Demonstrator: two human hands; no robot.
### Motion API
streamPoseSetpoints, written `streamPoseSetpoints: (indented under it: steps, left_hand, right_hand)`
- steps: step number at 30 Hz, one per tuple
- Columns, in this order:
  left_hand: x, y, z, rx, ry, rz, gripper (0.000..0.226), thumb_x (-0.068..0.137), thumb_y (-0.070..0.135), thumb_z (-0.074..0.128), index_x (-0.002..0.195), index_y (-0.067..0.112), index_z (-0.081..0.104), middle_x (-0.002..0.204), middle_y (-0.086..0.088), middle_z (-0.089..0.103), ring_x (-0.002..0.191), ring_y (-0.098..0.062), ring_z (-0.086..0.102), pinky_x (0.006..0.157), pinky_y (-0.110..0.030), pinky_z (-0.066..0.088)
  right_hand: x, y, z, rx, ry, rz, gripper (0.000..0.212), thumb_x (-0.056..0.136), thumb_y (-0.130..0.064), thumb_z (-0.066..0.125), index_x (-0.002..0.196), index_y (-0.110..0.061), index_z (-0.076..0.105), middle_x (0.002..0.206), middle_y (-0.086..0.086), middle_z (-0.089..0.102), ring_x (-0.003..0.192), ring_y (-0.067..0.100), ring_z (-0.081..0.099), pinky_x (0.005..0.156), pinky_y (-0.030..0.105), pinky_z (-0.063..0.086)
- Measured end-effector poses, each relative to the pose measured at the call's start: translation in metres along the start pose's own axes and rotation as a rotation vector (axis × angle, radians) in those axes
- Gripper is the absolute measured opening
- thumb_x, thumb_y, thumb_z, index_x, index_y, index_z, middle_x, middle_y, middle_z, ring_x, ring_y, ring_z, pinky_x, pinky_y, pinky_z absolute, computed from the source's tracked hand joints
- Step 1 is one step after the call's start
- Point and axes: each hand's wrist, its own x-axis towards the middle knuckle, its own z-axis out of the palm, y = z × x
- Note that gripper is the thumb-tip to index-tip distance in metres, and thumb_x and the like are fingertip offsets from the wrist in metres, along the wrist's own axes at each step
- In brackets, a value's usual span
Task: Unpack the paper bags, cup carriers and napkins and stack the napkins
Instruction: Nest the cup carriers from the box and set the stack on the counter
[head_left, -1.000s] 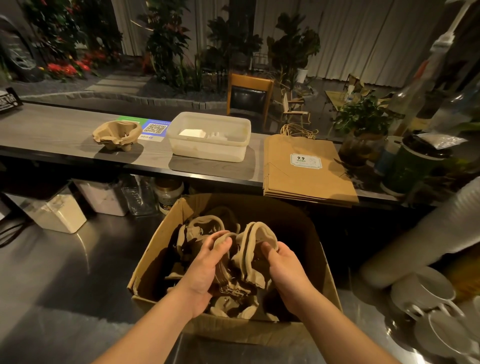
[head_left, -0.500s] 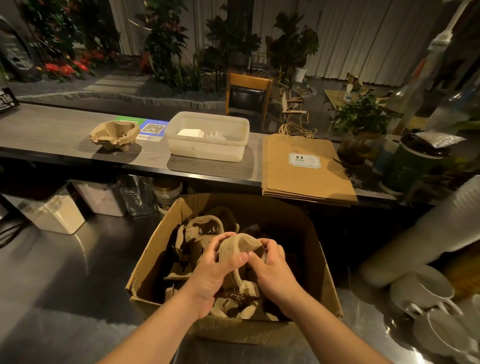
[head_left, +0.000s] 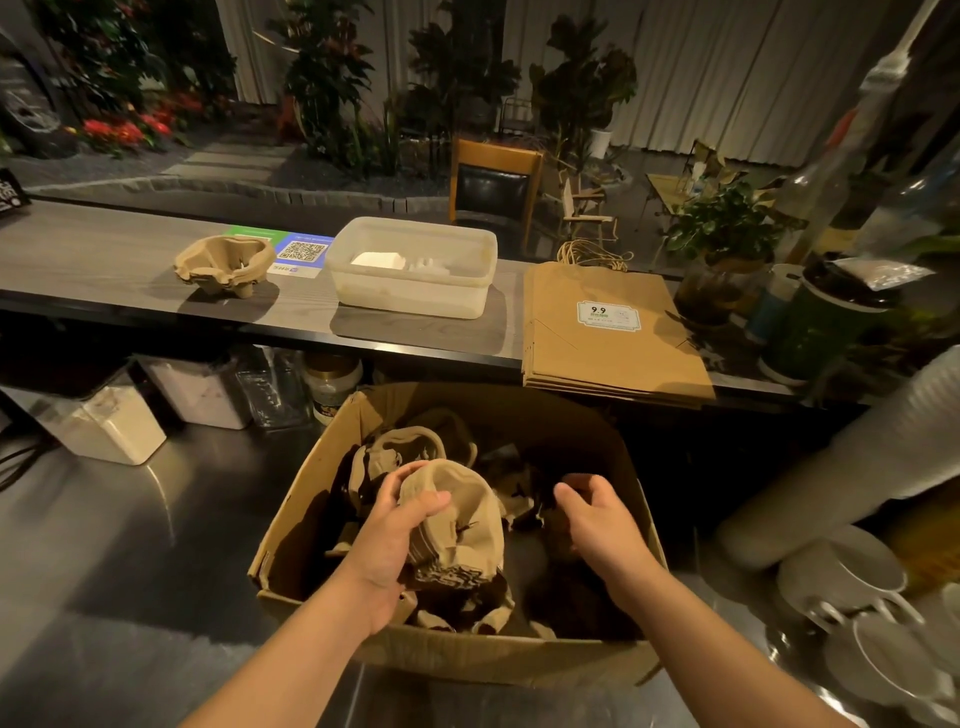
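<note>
Now, left hand (head_left: 382, 551) grips ridged pulp carriers (head_left: 454, 525) — cardboard box (head_left: 467, 660)

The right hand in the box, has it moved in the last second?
Yes. The right hand has let go of the cup carriers and shifted right, toward the right wall of the cardboard box; the left hand holds them alone.

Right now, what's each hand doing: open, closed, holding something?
Left hand: grips a stack of cup carriers over the cardboard box.
Right hand: open, fingers loosely curled, holding nothing.
</note>
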Motion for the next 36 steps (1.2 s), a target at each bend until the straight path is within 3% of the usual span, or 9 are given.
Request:
streamPoseSetpoints:
  steps: [2, 5, 7, 10, 15, 20, 24, 28, 36]
  left_hand:
    - [-0.001, 0.001, -0.001, -0.014, 0.000, -0.002, 0.068, 0.067, 0.038, 0.082, 0.130, 0.039, 0.057, 0.124, -0.010, 0.067, 0.112, -0.034, 0.066, 0.080, -0.046, 0.058]
    - [-0.001, 0.000, -0.001, -0.026, 0.007, -0.009, 0.065, 0.071, 0.038, 0.080, 0.131, 0.038, 0.056, 0.125, -0.009, 0.066, 0.111, -0.033, 0.066, 0.077, -0.044, 0.058]
    - [-0.002, -0.001, -0.001, -0.023, 0.009, -0.014, 0.062, 0.072, 0.038, 0.075, 0.131, 0.039, 0.055, 0.125, -0.009, 0.065, 0.112, -0.033, 0.065, 0.077, -0.044, 0.058]
    - [-0.001, -0.003, -0.002, -0.022, 0.016, -0.014, 0.060, 0.072, 0.039, 0.073, 0.129, 0.040, 0.055, 0.125, -0.008, 0.064, 0.112, -0.033, 0.064, 0.080, -0.044, 0.057]
    - [0.001, -0.004, -0.003, -0.020, 0.019, -0.018, 0.060, 0.070, 0.041, 0.073, 0.128, 0.041, 0.056, 0.125, -0.008, 0.064, 0.114, -0.033, 0.062, 0.083, -0.046, 0.056]
    - [0.002, -0.006, -0.002, 0.010, 0.020, -0.018, 0.055, 0.073, 0.041, 0.072, 0.126, 0.042, 0.057, 0.125, -0.007, 0.064, 0.113, -0.032, 0.064, 0.083, -0.047, 0.058]
    - [0.003, -0.007, -0.004, 0.023, 0.025, -0.022, 0.060, 0.071, 0.043, 0.074, 0.129, 0.041, 0.057, 0.125, -0.008, 0.066, 0.114, -0.033, 0.065, 0.091, -0.051, 0.059]
    - [0.003, -0.007, -0.003, 0.023, 0.020, -0.032, 0.061, 0.072, 0.041, 0.079, 0.129, 0.040, 0.058, 0.123, -0.008, 0.068, 0.112, -0.032, 0.067, 0.087, -0.048, 0.060]
    - [0.007, -0.008, -0.007, 0.018, 0.032, -0.056, 0.064, 0.068, 0.037, 0.085, 0.127, 0.041, 0.060, 0.121, -0.008, 0.071, 0.112, -0.033, 0.068, 0.086, -0.047, 0.060]
  right_hand:
    - [0.005, 0.006, -0.003, -0.038, 0.032, 0.021, 0.050, 0.104, -0.037, 0.055, 0.149, -0.021, 0.041, 0.137, 0.001, 0.057, 0.122, 0.018, 0.058, 0.097, 0.033, 0.053]
    - [0.011, 0.014, -0.005, -0.157, 0.029, 0.008, 0.048, 0.101, -0.032, 0.060, 0.145, -0.022, 0.044, 0.126, 0.001, 0.059, 0.097, 0.011, 0.065, 0.074, 0.024, 0.058]
    - [0.014, 0.019, -0.003, -0.340, 0.040, -0.036, 0.052, 0.097, -0.029, 0.065, 0.145, -0.025, 0.044, 0.143, 0.003, 0.048, 0.114, 0.017, 0.059, 0.093, 0.032, 0.058]
    - [0.015, 0.024, 0.004, -0.605, 0.025, -0.113, 0.066, 0.093, -0.033, 0.070, 0.150, -0.030, 0.038, 0.158, 0.004, 0.029, 0.148, 0.028, 0.026, 0.118, 0.044, 0.036]
    - [0.024, 0.028, 0.008, -0.824, -0.128, -0.148, 0.082, 0.095, -0.039, 0.067, 0.159, -0.040, 0.016, 0.168, 0.003, 0.003, 0.155, 0.032, 0.002, 0.121, 0.047, 0.031]
    - [0.040, 0.031, 0.016, -1.039, -0.254, -0.067, 0.094, 0.094, -0.034, 0.069, 0.157, -0.051, 0.001, 0.167, 0.001, -0.017, 0.155, 0.037, -0.012, 0.120, 0.059, 0.030]
    - [0.050, 0.030, 0.023, -1.154, -0.286, -0.081, 0.095, 0.091, -0.035, 0.072, 0.158, -0.049, 0.007, 0.167, 0.000, -0.016, 0.154, 0.038, -0.013, 0.117, 0.059, 0.033]
    - [0.062, 0.029, 0.027, -1.223, -0.332, -0.119, 0.093, 0.091, -0.035, 0.073, 0.159, -0.046, 0.010, 0.170, -0.002, -0.009, 0.155, 0.037, -0.009, 0.118, 0.057, 0.034]
    - [0.071, 0.030, 0.034, -1.144, -0.370, -0.129, 0.091, 0.092, -0.029, 0.072, 0.161, -0.036, 0.013, 0.169, -0.002, 0.012, 0.156, 0.034, 0.010, 0.120, 0.050, 0.033]
